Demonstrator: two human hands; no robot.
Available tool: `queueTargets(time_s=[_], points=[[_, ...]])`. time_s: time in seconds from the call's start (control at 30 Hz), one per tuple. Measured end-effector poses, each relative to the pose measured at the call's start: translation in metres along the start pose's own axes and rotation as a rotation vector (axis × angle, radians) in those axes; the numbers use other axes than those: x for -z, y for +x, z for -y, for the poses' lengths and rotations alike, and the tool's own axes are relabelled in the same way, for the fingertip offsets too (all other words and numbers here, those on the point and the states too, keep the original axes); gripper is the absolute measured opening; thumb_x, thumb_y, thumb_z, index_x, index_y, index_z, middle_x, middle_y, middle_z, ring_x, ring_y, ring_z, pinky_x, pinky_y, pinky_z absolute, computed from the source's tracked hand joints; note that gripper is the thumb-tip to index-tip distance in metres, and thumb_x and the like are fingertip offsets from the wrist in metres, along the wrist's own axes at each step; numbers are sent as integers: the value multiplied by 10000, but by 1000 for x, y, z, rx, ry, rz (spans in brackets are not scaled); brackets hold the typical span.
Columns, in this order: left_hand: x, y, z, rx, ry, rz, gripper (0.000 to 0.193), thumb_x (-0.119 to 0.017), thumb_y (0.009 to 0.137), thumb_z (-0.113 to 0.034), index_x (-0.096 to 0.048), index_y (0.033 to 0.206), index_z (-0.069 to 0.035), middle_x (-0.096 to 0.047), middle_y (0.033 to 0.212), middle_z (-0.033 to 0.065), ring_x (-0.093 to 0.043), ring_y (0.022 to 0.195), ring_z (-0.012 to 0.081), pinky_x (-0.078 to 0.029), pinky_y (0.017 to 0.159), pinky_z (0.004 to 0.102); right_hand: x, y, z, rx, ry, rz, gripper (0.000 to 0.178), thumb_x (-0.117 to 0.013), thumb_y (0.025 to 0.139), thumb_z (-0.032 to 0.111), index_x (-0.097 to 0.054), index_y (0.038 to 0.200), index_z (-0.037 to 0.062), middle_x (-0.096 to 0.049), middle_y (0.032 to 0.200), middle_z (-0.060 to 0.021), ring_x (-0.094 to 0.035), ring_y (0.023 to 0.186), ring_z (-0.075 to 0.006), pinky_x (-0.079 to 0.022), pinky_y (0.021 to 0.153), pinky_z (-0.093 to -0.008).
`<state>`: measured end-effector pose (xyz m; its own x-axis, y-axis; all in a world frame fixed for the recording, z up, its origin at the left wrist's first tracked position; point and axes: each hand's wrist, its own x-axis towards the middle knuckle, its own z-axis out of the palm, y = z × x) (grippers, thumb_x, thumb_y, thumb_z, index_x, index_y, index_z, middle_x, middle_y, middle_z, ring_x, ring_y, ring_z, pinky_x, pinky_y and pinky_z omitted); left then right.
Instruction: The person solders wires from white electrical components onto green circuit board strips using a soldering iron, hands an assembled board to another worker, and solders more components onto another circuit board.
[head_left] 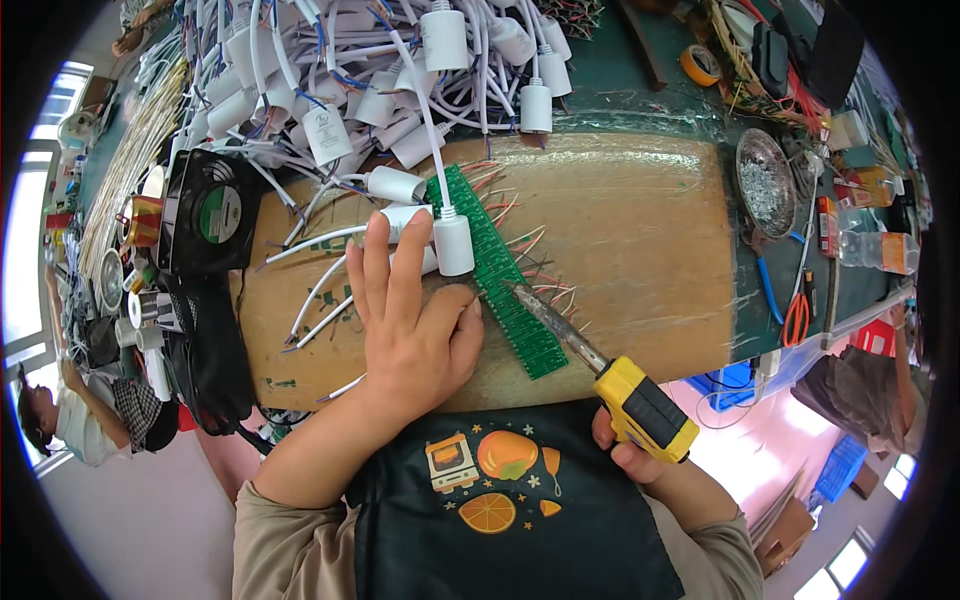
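A long green circuit board (527, 335) lies slantwise on the brown work mat, with thin red and white wires (515, 235) along its right edge. My left hand (410, 335) rests at the board's left side. Its thumb and bent index finger come together by the board's edge, the other fingers stretched out; what they pinch is hidden. In my right hand (640, 460) is a yellow and black soldering iron (640, 400), its tip on the middle of the board. A white lamp socket (454, 247) with a white cable lies by my left fingertips, across the board's left edge.
A heap of white lamp sockets (330, 135) with cables covers the far left. A black fan (212, 212) stands left of the brown mat (650, 250). To the right are a round metal dish (765, 185), orange-handled pliers (797, 318) and a clear bottle (875, 250). People work at both sides.
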<state>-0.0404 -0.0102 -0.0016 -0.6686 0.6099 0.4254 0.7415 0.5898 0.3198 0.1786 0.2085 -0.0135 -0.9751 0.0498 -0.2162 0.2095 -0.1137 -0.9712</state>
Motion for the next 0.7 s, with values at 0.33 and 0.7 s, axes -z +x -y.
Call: queueTargets(time_s=[0.33,0.7], points=[[-1,5,0,43,-6,21,99,-708,733,-94,-644,796,-54,-401,1529,249,-256,1457,538,-166,1147,689,-2,7,3,-35,-48,25,296,-747,878,340,-606,842,82,-582,757,-51,-569,631,-223,-446,582,-336],[3,8,-2,89,-9,83,115,-727,744,-61,-641,821,-66,-383,1547,246,-225,1484,516,-171,1157,662,-6,9,1,-21,-71,-21,327,-738,886,358,-588,782,87,-577,729,-50,-578,627,-220,-439,555,-341]])
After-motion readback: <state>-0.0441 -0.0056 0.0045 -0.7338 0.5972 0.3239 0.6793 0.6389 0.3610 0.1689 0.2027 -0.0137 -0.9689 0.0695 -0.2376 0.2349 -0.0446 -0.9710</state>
